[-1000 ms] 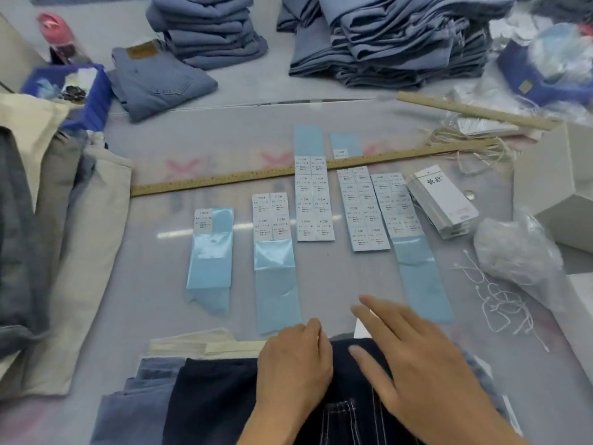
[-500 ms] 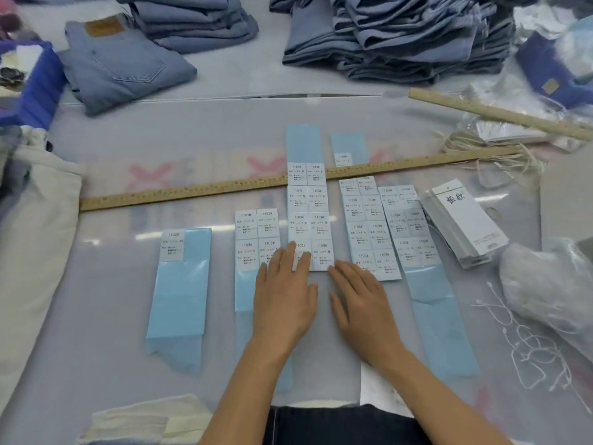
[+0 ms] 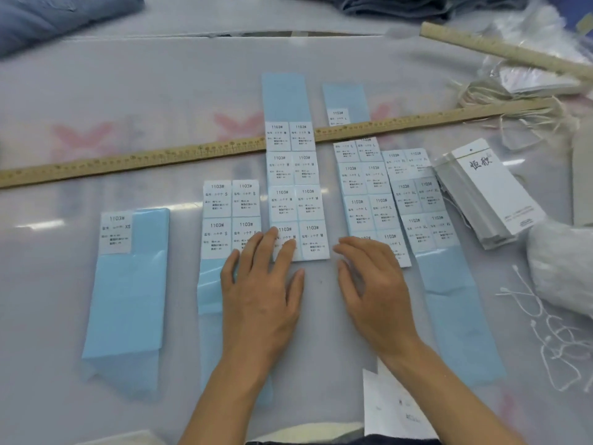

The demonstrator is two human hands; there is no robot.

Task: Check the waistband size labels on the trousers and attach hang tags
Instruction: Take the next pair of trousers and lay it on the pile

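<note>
Both hands have left the dark trousers at the near edge and come forward to the size stickers laid out on the table [image 3: 96, 91]. Left hand [image 3: 261, 293] lies flat, fingers straight, its fingertips [image 3: 290, 244] pressing the bottom corner of the M sticker strip [image 3: 296, 191]. Right hand [image 3: 373, 290] hovers just beside it with fingers loosely bent, holding nothing, over the foot of the L sticker strip [image 3: 365, 200]. Only a sliver of the trousers [image 3: 337, 441] shows now. The hang tags [image 3: 491, 191] sit stacked well to the right. Likely the size was read as M and a sticker is being picked.
</note>
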